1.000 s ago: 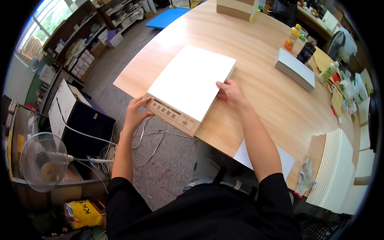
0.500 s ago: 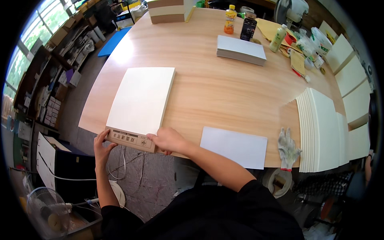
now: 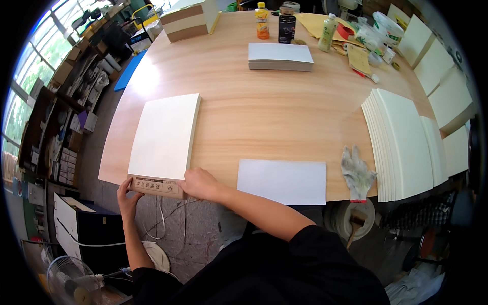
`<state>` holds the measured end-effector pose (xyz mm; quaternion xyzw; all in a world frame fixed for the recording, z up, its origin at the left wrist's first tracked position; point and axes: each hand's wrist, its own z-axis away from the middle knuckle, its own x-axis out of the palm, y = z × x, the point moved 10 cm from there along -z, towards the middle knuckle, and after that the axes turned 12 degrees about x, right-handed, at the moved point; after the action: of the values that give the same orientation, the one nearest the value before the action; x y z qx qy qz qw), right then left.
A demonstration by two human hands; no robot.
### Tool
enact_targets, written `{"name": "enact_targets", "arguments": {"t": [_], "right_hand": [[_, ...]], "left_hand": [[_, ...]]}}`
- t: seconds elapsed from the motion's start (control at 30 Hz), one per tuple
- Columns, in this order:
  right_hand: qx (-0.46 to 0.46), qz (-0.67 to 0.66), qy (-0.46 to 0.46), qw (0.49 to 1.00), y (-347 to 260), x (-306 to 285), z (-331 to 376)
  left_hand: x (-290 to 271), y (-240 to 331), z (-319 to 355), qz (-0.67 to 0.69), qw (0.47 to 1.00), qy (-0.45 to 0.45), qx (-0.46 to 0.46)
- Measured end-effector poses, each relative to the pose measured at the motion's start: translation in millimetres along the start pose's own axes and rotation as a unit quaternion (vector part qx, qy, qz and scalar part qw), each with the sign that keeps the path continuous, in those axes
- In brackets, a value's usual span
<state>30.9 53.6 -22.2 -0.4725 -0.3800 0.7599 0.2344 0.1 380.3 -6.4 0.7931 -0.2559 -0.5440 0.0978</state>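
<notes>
A thick, flat stack of cream-white sheets with a brown cardboard end flap [image 3: 163, 137] lies on the left part of the round, light wooden bench [image 3: 264, 117], its near end reaching the bench's front edge. The left hand [image 3: 127, 193] grips the flap's left corner from below the bench edge, fingers curled up onto the cardboard. The right hand [image 3: 199, 183] rests on the flap's right corner, fingers folded over it and pressing it, the forearm in a black sleeve running back to the lower right. Both hands touch the stack; neither lifts it clear of the bench.

Just to the right of the right hand a single white sheet of paper [image 3: 282, 181] lies flat at the bench's edge, apart from the stack. Further right a pair of grey-white work gloves [image 3: 357, 173] lies limp at the edge, beside a fanned row of cream-coloured boards [image 3: 401, 142] that covers the bench's right side. At the far side sit a low grey-white pile of sheets [image 3: 280, 55], an orange drink bottle [image 3: 262, 20], a dark can [image 3: 286, 23] and a pale green bottle [image 3: 328, 32]. A tall block of stacked paper [image 3: 190, 19] stands at the far left corner. On the floor, lower left, stands a white fan [image 3: 71, 284].
</notes>
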Motion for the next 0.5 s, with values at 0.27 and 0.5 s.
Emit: {"name": "enact_targets", "arguments": {"t": [0.27, 0.5], "right_hand": [[0.064, -0.084, 0.283, 0.953, 108.4, -227.6, 189.5], [0.154, 0.239, 0.498, 0.819, 212.8, -286.7, 337.7]], "left_hand": [[-43.8, 6.3, -23.2, 0.010, 0.999, 0.019, 0.028], [13.2, 234.1, -151.4, 0.133, 0.968, 0.065, 0.201]]}}
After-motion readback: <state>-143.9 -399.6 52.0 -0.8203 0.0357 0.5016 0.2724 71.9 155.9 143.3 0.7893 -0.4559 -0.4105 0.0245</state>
